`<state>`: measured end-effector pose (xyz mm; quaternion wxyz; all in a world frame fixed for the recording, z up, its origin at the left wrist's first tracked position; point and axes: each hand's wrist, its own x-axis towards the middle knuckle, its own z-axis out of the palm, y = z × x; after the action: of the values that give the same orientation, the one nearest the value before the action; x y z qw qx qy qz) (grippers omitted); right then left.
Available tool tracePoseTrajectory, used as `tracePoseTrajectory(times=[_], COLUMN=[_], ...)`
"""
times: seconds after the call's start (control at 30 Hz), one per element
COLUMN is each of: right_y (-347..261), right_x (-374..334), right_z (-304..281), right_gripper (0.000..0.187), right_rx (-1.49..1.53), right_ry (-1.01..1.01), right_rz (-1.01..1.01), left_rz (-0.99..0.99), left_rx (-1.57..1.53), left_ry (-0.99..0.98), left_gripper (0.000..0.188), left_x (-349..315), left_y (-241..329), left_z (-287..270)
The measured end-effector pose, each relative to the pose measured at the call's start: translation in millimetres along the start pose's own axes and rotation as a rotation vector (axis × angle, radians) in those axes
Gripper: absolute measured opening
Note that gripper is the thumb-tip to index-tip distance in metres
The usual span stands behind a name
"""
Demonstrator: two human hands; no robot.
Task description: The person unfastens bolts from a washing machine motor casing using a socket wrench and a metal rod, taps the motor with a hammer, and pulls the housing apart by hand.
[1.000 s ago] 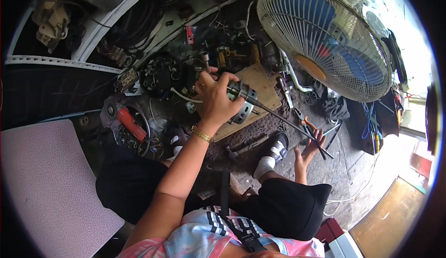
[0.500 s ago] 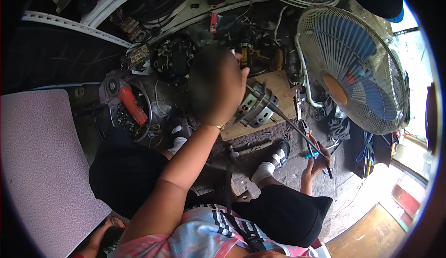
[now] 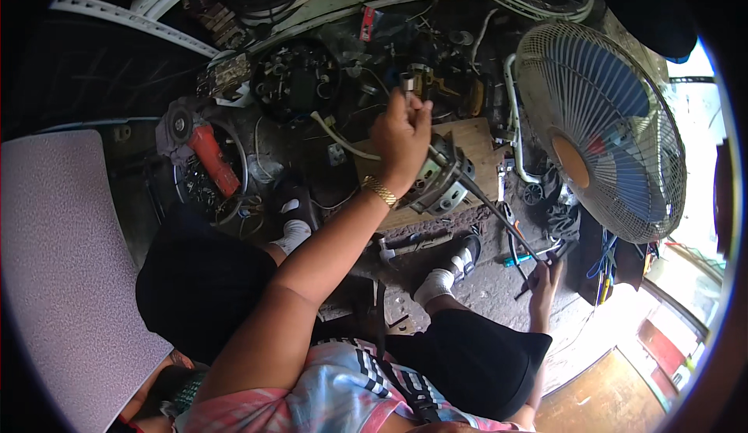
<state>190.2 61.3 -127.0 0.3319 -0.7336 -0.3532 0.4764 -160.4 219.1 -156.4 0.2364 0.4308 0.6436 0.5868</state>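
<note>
My left hand (image 3: 401, 143), wearing a gold bracelet, is closed with a short shiny metal cylinder (image 3: 407, 83) standing up from its fingers. Beside that hand, an open-framed electric motor (image 3: 442, 182) rests over a wooden board (image 3: 467, 143). A long dark rod (image 3: 499, 219) slants from the motor toward the lower right. Around the rod's far end, my right hand (image 3: 543, 283) is closed, though its exact grip is partly hidden. A pale cable (image 3: 339, 138) runs up to the motor's left side.
A large blue-bladed fan (image 3: 600, 133) stands at right. A red angle grinder (image 3: 206, 152) lies at left, and a yellow-and-black power drill (image 3: 440, 82) behind the board. A hammer (image 3: 413, 246) lies near my feet. A pink padded surface (image 3: 70, 277) fills the left.
My left hand, largely covered by a dark blur before, now shows clearly, with the metal cylinder above its fingers. My right hand stays at the rod's end. The whole view has shifted slightly.
</note>
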Motion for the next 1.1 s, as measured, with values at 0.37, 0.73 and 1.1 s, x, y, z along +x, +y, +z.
tracePoseTrajectory(times=[0.37,0.73,1.1], right_y=[-31.6,33.8,8.3], right_x=[18.6,60.2,42.2], right_z=[-0.3,38.0,78.9], right_gripper=[0.060,0.056,0.030], right_rx=[0.384,1.423,0.504], right_ry=[-0.004,-0.066,0.878], right_rz=[-0.182,-0.693,-0.658], left_rz=[0.073,0.042,0.005], left_rx=[0.131,0.068,0.047], left_ry=[0.015,0.064,0.042], left_gripper=[0.017,0.017,0.018], left_x=[-1.6,0.0,-1.5], left_y=[1.0,-3.4,-4.6], left_z=[0.7,4.1,-1.7])
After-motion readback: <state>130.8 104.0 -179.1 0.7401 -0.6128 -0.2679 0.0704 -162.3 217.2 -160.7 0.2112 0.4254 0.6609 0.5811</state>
